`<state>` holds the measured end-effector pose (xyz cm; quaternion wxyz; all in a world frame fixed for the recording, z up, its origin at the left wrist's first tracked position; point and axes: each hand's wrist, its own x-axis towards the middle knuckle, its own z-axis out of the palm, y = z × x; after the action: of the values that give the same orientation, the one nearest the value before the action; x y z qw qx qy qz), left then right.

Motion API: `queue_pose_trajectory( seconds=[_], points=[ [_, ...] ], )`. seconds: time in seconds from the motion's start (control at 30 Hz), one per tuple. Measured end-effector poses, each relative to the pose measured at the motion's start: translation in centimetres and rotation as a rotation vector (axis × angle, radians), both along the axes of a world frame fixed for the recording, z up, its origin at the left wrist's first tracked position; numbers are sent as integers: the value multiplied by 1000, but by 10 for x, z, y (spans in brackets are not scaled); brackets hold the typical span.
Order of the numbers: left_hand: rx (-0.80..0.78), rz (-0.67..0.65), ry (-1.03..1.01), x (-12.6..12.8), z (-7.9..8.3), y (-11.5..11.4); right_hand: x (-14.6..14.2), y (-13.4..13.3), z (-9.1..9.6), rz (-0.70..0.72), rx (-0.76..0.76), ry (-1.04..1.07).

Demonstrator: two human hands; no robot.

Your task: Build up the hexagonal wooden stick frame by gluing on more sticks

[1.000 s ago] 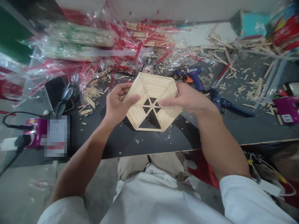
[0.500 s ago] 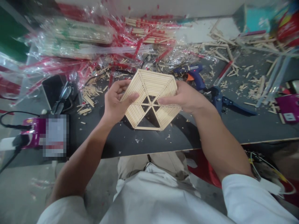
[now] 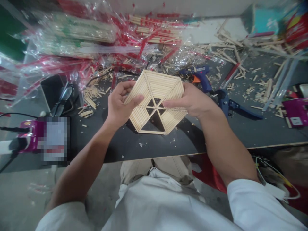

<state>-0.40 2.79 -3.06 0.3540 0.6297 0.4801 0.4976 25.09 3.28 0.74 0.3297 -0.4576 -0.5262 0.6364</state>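
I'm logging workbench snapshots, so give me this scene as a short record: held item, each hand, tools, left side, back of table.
Held item: hexagonal stick panel, gaps around its hub, the section nearest the person mostly open
Left hand: grips the panel's left edge, thumb on its face
Right hand: grips its right edge
Tools: blue glue gun and blue cutter, near the right arm
Left side: eyeglasses against a dark device
Back of table: stick bundles in clear plastic

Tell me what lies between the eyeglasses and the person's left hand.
In the head view, a loose pile of short wooden sticks lies on the dark tabletop between the eyeglasses and the left hand.
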Motion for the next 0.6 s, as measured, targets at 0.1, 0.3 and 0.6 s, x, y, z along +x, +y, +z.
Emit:
queue_pose_trajectory(
  seconds=[0.1, 0.3, 0.6],
  points=[
    [12, 14, -11, 2, 0, -1, 0, 0, 0, 16, 13, -1],
    [13, 35, -31, 4, -1, -2, 0, 0, 3, 32, 8, 3],
    [4, 8, -18, 2, -2, -1, 1, 2, 0, 44, 7, -3]
  ],
)
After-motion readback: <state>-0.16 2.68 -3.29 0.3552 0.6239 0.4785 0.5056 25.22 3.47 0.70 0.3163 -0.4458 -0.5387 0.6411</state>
